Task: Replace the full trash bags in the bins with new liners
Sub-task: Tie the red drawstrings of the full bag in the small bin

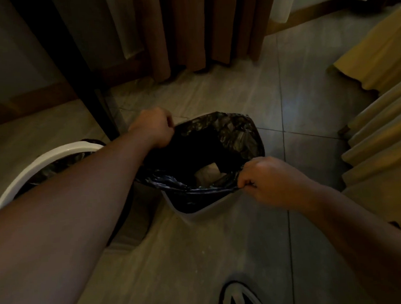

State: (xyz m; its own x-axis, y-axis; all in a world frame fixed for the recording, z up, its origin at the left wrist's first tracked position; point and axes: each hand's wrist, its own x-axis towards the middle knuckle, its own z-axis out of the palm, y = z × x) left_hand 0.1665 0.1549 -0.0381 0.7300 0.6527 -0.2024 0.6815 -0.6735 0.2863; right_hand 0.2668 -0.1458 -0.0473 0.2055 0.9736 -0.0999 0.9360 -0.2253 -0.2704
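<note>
At far left we see a second bin (51, 155), its white rim curving round a dark liner (59, 164); the person's left forearm crosses in front of it. Behind it a dark furniture leg (78, 77) rises from the tiled floor (297, 84).

Right of the leg, the left hand (153, 129) is curled onto the far left edge of the black bag (239, 134), with its fingers closed on the plastic. The bag sits in the white bin (204, 215), which stands on the floor near the middle of the view. The bag's mouth is held open and stands above the bin's rim, and the bin's near wall shows below it. Inside the bag we make out a pale object (207, 173), possibly crumpled paper, though the light is too dim to be sure. Beyond the bin, brown curtains (185, 28) hang to the floor.

At the near right edge of the bag's mouth, the right hand (269, 182) pinches a gathered fold of plastic between thumb and curled fingers. The two hands are well apart, on opposite sides of the opening. Near the bottom edge a dark shoe (242, 299) with a white sole rests on the floor. At far right, yellow pleated fabric (384, 118) drapes down to the floor.
</note>
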